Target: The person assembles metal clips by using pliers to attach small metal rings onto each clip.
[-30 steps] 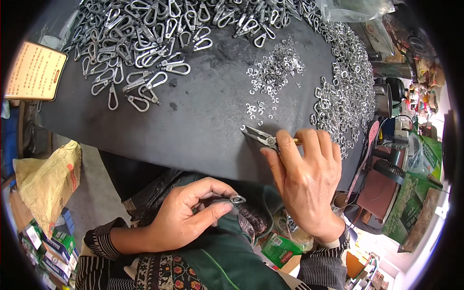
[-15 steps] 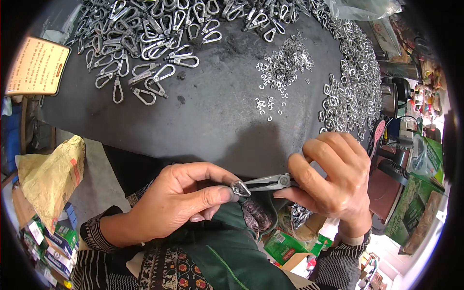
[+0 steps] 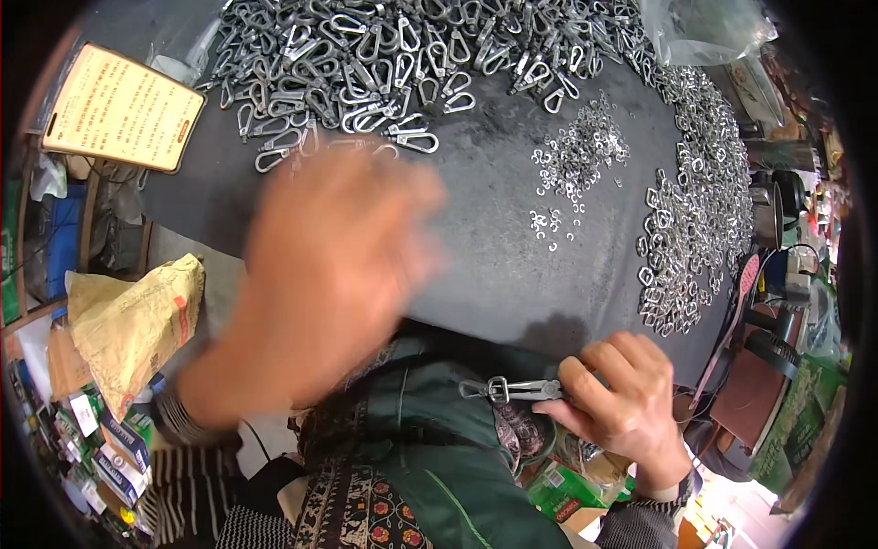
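My right hand (image 3: 617,393) grips a pair of pliers (image 3: 535,390) above my lap. At the tips of the jaws is a small metal link (image 3: 497,390), with a snap hook (image 3: 472,390) extending beyond it. My left hand (image 3: 338,274) is over the near left edge of the dark table, close to a heap of grey metal snap hooks (image 3: 393,69). Motion smears its fingers, so whether it holds anything is not visible. It covers part of the nearest hooks.
Small open metal rings (image 3: 585,156) lie mid-table, with a large heap of metal links (image 3: 700,192) to the right. A device with a lit screen (image 3: 123,108) sits at the far left. Below it stands a crumpled yellow bag (image 3: 137,320). Clear plastic (image 3: 704,32) lies at the back right.
My left hand has let go of the hook and link and swung up and left toward the hook heap. The pliers stay in my right hand, now slightly lower. The whole view has shifted.
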The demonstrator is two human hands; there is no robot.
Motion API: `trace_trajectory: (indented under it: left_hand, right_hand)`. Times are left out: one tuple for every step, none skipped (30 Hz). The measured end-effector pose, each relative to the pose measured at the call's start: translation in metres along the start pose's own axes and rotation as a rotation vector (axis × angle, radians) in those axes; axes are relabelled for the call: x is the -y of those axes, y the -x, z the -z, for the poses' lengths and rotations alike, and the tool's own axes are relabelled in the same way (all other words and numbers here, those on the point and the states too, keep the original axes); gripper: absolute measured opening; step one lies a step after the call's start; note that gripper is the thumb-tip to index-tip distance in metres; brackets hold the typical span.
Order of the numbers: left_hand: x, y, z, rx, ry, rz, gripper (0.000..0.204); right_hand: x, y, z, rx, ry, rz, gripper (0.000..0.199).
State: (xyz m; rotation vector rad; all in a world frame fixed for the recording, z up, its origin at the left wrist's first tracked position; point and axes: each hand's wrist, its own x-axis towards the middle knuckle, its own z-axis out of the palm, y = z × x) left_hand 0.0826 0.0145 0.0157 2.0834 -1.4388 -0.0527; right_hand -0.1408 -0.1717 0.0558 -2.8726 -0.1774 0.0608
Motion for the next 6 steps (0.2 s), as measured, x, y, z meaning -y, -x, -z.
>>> trace_trajectory:
  left_hand:
    - [0.018,-0.020,0.002,-0.102,-0.226,0.034,0.027]
    - [0.040,-0.032,0.000,-0.134,-0.373,-0.046,0.028]
    - [0.052,-0.038,-0.003,-0.102,-0.378,-0.099,0.028]
    - [0.055,-0.039,-0.006,-0.109,-0.363,-0.126,0.028]
    - [0.056,-0.039,-0.009,-0.056,-0.449,-0.160,0.026]
    - [0.051,-0.038,-0.017,-0.006,-0.518,-0.203,0.024]
  right_hand:
    - [0.002,0.008,-0.006,0.001,0.008,-0.075,0.033]
    - [0.005,0.016,-0.009,-0.001,0.019,-0.146,0.033]
    - [0.007,0.022,-0.013,0.014,0.037,-0.193,0.032]
    - [0.008,0.028,-0.016,0.007,0.052,-0.219,0.032]
    - [0.009,0.032,-0.019,-0.017,0.041,-0.263,0.031]
    - [0.008,0.037,-0.021,-0.032,0.038,-0.323,0.030]
